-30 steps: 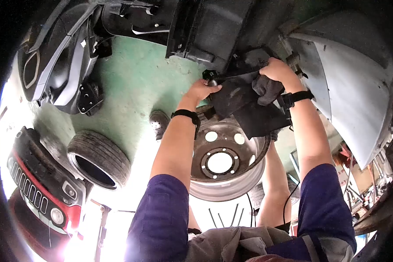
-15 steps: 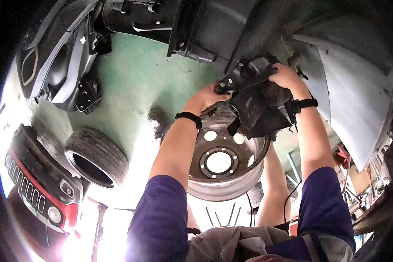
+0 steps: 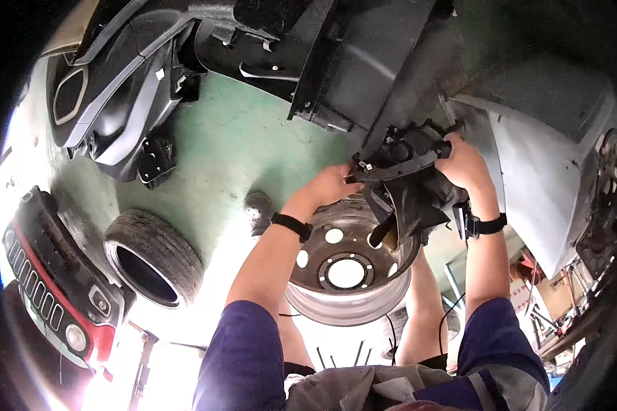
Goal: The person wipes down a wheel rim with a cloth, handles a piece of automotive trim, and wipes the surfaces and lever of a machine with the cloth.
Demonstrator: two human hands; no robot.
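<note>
Between my hands is a black moulded plastic car part with clips, a round socket and a dark flap hanging below. Its left end is gripped by my left hand, fingers closed around the edge. My right hand clasps the opposite end, thumb and fingers curled over it. Under the part lies a bare wheel rim with several round holes, and the hanging flap covers some of its upper right area. Whether the flap touches the rim I cannot tell. Black bands circle both wrists.
A tyre and a black and red front grille panel are at the left. Black and grey trim panels stand on the green floor. A large grey body panel rises at the right, near tools and boxes.
The plastic part has tilted, and its hanging flap now looks narrower, showing more of its side. Both hands keep their hold. The whole view has shifted a little, with the background lower.
</note>
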